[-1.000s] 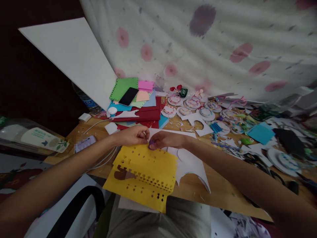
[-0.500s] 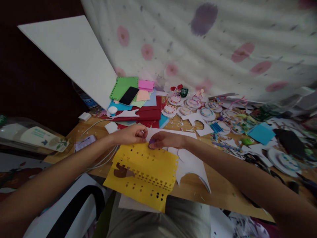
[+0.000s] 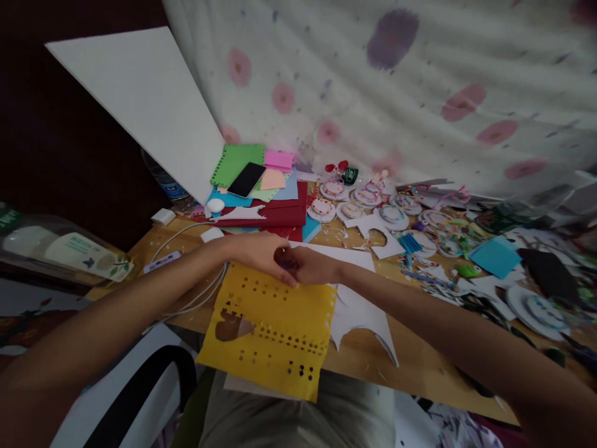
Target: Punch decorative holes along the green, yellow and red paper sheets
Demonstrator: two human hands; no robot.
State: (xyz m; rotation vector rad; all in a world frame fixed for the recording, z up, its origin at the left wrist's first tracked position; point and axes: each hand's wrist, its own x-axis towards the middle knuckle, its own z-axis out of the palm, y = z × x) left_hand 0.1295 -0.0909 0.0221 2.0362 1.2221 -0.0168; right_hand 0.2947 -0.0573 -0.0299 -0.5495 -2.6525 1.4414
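Note:
Both hands meet over the top edge of a yellow sheet (image 3: 280,311) that has rows of small punched shapes and a larger cutout. My right hand (image 3: 313,265) is closed around a small purple object (image 3: 290,264), mostly hidden between the hands. Curled beside it, my left hand (image 3: 262,254) has its thumb and fingers at the same object. The lower part of the yellow sheet hangs over the table's front edge above my lap. White paper (image 3: 361,311) with curved cut edges lies under it, to the right.
A phone (image 3: 247,180) rests on coloured papers at the back. Decorated paper discs (image 3: 321,210), scraps and a blue paper (image 3: 496,256) cover the right side. A white board (image 3: 140,106) leans at the left, above a plastic bottle (image 3: 69,249). A white cable (image 3: 196,298) curves nearby.
My left hand has moved right and closed in against my right hand, so the purple object is more covered. The view has shifted slightly.

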